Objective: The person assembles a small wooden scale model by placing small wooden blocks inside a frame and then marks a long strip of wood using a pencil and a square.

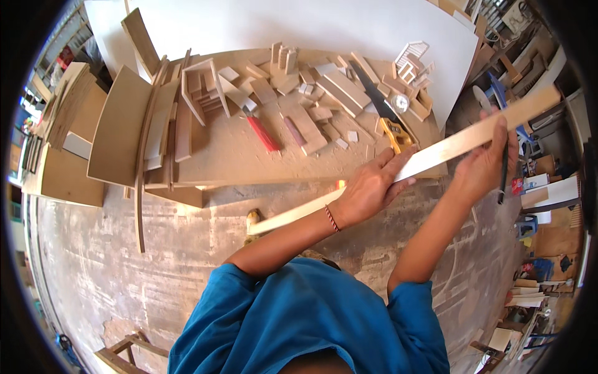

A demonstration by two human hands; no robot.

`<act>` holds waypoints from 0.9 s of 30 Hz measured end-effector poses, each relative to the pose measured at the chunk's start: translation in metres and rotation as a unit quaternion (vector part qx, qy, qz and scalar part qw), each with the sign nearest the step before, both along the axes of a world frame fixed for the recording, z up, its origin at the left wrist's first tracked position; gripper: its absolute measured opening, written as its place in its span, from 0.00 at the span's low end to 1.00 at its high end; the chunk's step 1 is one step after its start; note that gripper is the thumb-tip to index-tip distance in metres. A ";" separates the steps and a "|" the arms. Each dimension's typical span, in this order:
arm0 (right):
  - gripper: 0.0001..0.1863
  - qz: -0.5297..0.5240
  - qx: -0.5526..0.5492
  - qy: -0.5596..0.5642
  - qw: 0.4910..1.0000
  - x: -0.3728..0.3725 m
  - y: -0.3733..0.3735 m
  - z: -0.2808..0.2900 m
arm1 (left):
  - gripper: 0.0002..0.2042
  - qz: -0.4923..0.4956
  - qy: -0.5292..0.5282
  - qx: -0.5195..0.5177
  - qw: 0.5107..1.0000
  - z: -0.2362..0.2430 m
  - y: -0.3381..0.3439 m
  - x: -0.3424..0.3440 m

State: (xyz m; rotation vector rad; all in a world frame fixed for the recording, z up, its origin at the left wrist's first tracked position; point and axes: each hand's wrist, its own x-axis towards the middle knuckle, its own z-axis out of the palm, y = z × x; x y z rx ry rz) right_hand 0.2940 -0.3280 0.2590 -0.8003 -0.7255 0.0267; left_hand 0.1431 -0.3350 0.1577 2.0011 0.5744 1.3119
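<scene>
A long, pale wooden strip (458, 142) slants across in front of me, its far end up at the right and its other end low at the left. My left hand (369, 192) is closed around its middle. Farther up, my right hand (483, 167) grips it with the thumb on the upper face. The same hand also has a slim black pen or pencil (503, 171) in it, pointing down. Just beyond my left hand, a handsaw with a yellow handle (395, 132) lies on the workbench (230, 159).
Several wood offcuts (342, 90) cover the bench, with a red-handled tool (263, 132) and a clear tape roll (400, 103) among them. A small wooden frame with steps (205, 93) stands at the left, beside long boards (121, 131). Shelves and clutter line the right side.
</scene>
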 end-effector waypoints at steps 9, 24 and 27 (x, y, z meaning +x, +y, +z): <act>0.10 0.046 -0.318 0.262 0.910 0.052 -0.043 -0.186 | 0.23 0.035 0.330 0.119 0.936 -0.096 0.015 -0.016; 0.16 0.085 -0.567 -0.071 0.816 0.005 -0.011 -0.313 | 0.20 0.147 0.389 0.056 0.908 -0.208 0.064 -0.087; 0.16 0.036 -0.555 -0.186 0.810 -0.001 0.004 -0.290 | 0.20 0.180 0.396 0.080 0.897 -0.217 0.073 -0.088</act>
